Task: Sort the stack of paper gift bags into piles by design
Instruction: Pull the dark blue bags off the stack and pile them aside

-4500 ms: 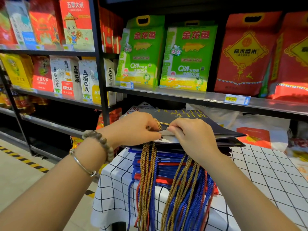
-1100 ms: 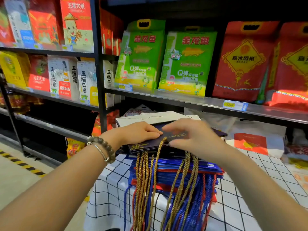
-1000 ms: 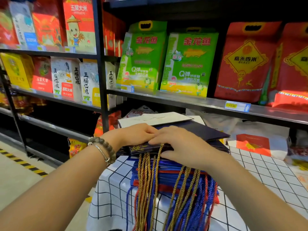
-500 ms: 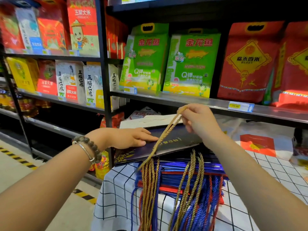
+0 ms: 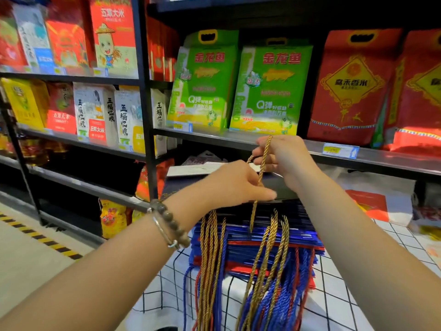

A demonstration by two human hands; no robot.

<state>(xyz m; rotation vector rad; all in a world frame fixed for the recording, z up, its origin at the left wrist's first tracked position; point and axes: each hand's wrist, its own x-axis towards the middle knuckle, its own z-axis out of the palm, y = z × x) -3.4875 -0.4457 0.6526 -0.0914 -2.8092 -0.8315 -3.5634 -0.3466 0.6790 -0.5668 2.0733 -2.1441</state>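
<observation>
A stack of flat paper gift bags (image 5: 257, 237) lies on a table with a black-and-white grid cloth (image 5: 334, 285). The top bags are dark navy (image 5: 284, 189), with bright blue and red ones beneath. Gold, blue and red cord handles (image 5: 269, 283) hang over the front edge. My right hand (image 5: 284, 161) pinches a gold cord handle (image 5: 263, 158) and holds it up above the stack. My left hand (image 5: 229, 185) is lower on the same cord, which runs between its thumb and curled fingers just over the top navy bag.
A white flat bag (image 5: 202, 167) lies behind the stack, and a white bag with a red print (image 5: 372, 204) lies to the right. A metal shelf edge (image 5: 386, 161) with green and red rice packs runs close behind. The aisle floor (image 5: 28, 254) opens to the left.
My right hand has stayed raised with the gold cord. My left hand has left its flat rest on the top navy bag and moved right to take the cord.
</observation>
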